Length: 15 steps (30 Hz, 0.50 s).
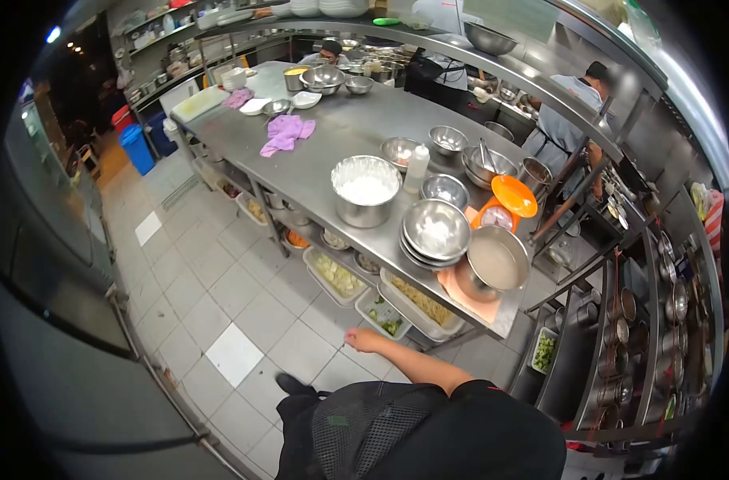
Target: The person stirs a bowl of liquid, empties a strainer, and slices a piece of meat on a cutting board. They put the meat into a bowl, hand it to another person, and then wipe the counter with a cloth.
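My right hand (364, 340) hangs low in front of the table, its fingers curled in and nothing showing in them. Nearest to it are a tub of green vegetables (384, 317) and a tub of pale sliced vegetables (335, 277) on the lower shelf. My left hand is out of the picture. On the steel table (244, 148) above stand a pot with white powder or paste (366, 190), a stack of steel bowls (436, 230) and a pot of cloudy liquid (496, 260). A squeeze bottle (416, 168) stands beside the white-filled pot.
An orange scale (512, 200) sits near the table's right end. Purple cloths (286, 134) lie farther back. A co-worker (568, 108) stands at the right beyond the table. Racks of pans (620, 352) fill the right side; a blue bin (136, 149) stands left on the tiled floor.
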Tool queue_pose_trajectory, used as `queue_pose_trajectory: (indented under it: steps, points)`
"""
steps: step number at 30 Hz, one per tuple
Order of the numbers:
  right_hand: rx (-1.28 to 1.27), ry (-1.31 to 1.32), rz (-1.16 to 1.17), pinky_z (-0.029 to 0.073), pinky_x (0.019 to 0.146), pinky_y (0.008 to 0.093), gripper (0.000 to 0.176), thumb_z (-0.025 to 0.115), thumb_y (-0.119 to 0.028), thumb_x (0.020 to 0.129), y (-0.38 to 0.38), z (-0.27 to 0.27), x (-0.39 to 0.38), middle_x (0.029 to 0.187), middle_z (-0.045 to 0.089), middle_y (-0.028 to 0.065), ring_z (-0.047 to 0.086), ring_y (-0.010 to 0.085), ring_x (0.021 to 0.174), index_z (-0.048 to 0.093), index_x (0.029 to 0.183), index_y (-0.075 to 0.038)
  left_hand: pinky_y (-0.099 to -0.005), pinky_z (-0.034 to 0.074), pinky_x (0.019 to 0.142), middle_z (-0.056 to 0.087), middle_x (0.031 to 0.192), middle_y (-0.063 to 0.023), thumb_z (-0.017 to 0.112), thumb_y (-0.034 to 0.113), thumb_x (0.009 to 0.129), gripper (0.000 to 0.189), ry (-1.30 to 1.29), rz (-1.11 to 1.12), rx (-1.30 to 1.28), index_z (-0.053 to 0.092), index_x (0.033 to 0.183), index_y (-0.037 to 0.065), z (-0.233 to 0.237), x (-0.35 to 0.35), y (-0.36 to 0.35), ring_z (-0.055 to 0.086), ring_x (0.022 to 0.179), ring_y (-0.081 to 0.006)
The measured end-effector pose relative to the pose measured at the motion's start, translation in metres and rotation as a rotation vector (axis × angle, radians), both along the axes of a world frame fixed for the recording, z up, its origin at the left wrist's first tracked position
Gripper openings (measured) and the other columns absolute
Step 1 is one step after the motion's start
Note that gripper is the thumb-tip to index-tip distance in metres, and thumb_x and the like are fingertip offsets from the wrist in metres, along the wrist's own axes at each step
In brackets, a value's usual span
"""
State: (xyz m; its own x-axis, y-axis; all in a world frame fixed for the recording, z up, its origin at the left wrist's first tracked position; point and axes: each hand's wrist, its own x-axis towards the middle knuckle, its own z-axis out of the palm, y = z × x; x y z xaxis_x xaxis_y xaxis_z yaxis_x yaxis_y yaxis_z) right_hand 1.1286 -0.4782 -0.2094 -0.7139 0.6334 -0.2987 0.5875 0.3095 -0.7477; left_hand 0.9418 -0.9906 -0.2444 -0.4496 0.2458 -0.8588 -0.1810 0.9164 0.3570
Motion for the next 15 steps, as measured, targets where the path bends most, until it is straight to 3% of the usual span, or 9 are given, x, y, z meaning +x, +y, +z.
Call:
queue_pose_trajectory:
  steps: [5, 9, 11, 12, 13, 14, 15]
  points:
    - [-0.274, 0.088, -0.145, 0.049, 0.057, 0.0302, 0.031, 0.051, -0.034, 0.09, 0.061, 0.076, -0.092, 0.084, 0.063, 0.0048, 0.061, 0.0137, 0.067, 0.057, 0.107, -0.008, -0.0408, 0.05, 0.045, 0.057, 0.069, -0.0116, 0.049, 0.023, 0.09, 0.022, -0.041, -0.134, 0.025, 0.057, 0.088, 0.003, -0.018, -0.145, 0.111, 0.059, 0.057, -0.0241]
    - [-0.404, 0.047, -0.101, 0.05, 0.065, 0.0298, 0.033, 0.051, -0.034, 0.091, 0.111, 0.157, -0.144, 0.09, 0.062, 0.0037, 0.061, 0.0124, 0.076, 0.056, 0.11, -0.007, -0.0428, 0.052, 0.045, 0.058, 0.071, -0.0132, 0.05, 0.022, 0.09, 0.022, -0.028, -0.235, 0.078, 0.057, 0.091, 0.002, -0.023, -0.336, 0.236, 0.061, 0.059, -0.0258]
    - [-0.321, 0.114, -0.018, 0.05, 0.07, 0.03, 0.035, 0.05, -0.036, 0.092, 0.149, 0.22, -0.157, 0.089, 0.062, 0.004, 0.06, 0.0122, 0.078, 0.055, 0.113, -0.008, -0.0438, 0.053, 0.045, 0.058, 0.072, -0.014, 0.05, 0.022, 0.089, 0.022, 0.021, -0.274, 0.121, 0.057, 0.092, 0.001, -0.022, -0.441, 0.327, 0.062, 0.06, -0.0267]
    - [-0.232, 0.121, -0.041, 0.049, 0.074, 0.0298, 0.036, 0.049, -0.037, 0.093, 0.168, 0.26, -0.158, 0.09, 0.062, 0.0039, 0.06, 0.0122, 0.08, 0.055, 0.115, -0.009, -0.0433, 0.054, 0.043, 0.058, 0.072, -0.0137, 0.05, 0.021, 0.089, 0.021, 0.074, -0.473, 0.137, 0.057, 0.089, 0.001, -0.035, -0.502, 0.375, 0.063, 0.057, -0.0263]
    - [-0.187, 0.17, -0.115, 0.048, 0.078, 0.0319, 0.037, 0.052, -0.038, 0.091, 0.189, 0.289, -0.157, 0.095, 0.063, 0.0052, 0.061, 0.0144, 0.081, 0.055, 0.115, -0.01, -0.0409, 0.051, 0.039, 0.059, 0.073, -0.0139, 0.05, 0.021, 0.089, 0.022, 0.162, -0.597, 0.15, 0.056, 0.084, 0.0, -0.018, -0.544, 0.427, 0.064, 0.055, -0.0264]
    - [-0.176, 0.218, -0.182, 0.048, 0.078, 0.0318, 0.038, 0.052, -0.038, 0.091, 0.22, 0.306, -0.151, 0.097, 0.063, 0.0059, 0.061, 0.0146, 0.084, 0.054, 0.116, -0.01, -0.0392, 0.05, 0.039, 0.059, 0.067, -0.0146, 0.05, 0.021, 0.089, 0.023, 0.235, -0.48, 0.133, 0.055, 0.081, 0.0, 0.008, -0.572, 0.48, 0.062, 0.052, -0.0259]
    - [0.031, 0.139, -0.28, 0.048, 0.079, 0.0333, 0.035, 0.051, -0.036, 0.092, 0.251, 0.329, -0.14, 0.099, 0.063, 0.0063, 0.062, 0.0154, 0.085, 0.054, 0.116, -0.011, -0.0372, 0.048, 0.035, 0.057, 0.065, -0.0152, 0.048, 0.028, 0.087, 0.03, 0.515, -0.907, 0.393, 0.053, 0.081, -0.001, -0.018, -0.631, 0.52, 0.061, 0.049, -0.0267]
